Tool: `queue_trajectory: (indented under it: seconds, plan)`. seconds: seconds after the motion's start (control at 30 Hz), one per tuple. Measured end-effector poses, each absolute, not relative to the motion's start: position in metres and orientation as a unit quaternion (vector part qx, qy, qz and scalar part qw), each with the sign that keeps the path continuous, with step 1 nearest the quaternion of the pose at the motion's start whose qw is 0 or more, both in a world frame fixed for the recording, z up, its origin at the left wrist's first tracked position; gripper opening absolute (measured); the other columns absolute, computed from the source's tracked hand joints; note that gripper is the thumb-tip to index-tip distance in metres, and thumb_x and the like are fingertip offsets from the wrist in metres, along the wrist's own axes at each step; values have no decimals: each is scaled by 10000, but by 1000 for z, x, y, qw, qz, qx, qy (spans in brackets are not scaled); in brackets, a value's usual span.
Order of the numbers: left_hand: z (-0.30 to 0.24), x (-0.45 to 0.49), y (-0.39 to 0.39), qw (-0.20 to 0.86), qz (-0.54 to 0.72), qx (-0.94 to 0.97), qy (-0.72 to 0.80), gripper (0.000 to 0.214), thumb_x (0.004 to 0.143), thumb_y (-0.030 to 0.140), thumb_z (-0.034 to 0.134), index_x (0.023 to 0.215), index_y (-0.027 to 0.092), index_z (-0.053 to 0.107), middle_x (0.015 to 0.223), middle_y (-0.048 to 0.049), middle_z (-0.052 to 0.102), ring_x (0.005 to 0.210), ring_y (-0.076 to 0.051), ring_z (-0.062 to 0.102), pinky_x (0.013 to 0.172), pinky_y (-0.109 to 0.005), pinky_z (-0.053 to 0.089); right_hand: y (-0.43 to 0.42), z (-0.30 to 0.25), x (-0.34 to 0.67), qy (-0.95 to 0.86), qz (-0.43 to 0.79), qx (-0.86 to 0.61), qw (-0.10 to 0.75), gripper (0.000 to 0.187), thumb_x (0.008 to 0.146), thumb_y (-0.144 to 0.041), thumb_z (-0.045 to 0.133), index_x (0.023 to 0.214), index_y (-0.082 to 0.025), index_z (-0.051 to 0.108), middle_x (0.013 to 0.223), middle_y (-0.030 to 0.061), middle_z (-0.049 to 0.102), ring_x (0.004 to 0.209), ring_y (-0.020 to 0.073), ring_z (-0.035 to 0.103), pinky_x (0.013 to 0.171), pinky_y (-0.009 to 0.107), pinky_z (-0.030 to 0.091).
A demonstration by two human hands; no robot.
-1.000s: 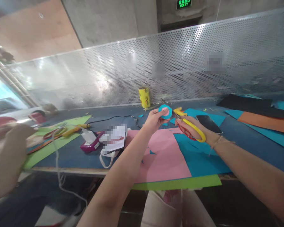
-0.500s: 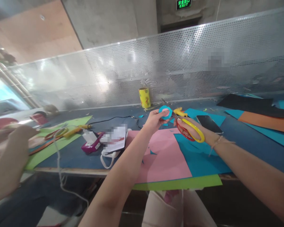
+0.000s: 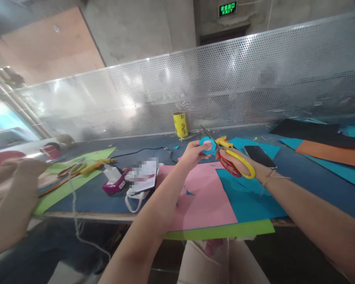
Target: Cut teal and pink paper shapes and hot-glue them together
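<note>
Between thumb and fingers, my left hand (image 3: 193, 153) pinches a small paper cutout (image 3: 207, 145), blue with a pink round middle. My right hand (image 3: 235, 158) grips scissors (image 3: 243, 165) with one yellow and one red handle loop. Their blades point up and left, right beside the cutout's edge; whether they touch the paper I cannot tell. Below both hands lies a pink paper sheet (image 3: 205, 201) with small blue scraps (image 3: 190, 192) on it. A larger blue sheet (image 3: 254, 201) sits to its right, and a green sheet (image 3: 225, 232) sticks out underneath at the table edge.
Left of my arm are a phone on a stand (image 3: 144, 177) and a purple power socket (image 3: 116, 183). A yellow roll (image 3: 180, 125) stands by the perforated metal screen (image 3: 142, 90). A dark phone (image 3: 259, 156) lies on the right. A co-worker's arm (image 3: 20, 197) is at far left.
The scissor blades look slightly more open beside the cutout, and the scissors have shifted a little. The view has tilted slightly. Both hands keep their holds.
</note>
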State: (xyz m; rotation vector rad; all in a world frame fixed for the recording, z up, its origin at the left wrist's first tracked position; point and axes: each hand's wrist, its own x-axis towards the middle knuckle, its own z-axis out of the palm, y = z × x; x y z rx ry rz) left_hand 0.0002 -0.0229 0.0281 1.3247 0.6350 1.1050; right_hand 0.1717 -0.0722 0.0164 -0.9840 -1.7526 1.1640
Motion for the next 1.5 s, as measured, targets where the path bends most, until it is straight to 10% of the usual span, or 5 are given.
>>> queue_trajectory:
  seconds: [1.5]
  plan:
    - [28, 0, -22, 623, 498, 547, 253, 255, 561, 286, 739, 576, 143, 528, 500, 34, 497, 472, -77, 501, 432, -197, 415, -71, 15, 177, -703, 458, -403, 366, 388, 873, -576, 393, 821, -204, 492, 426, -62, 409, 311, 81, 360, 321, 205, 306]
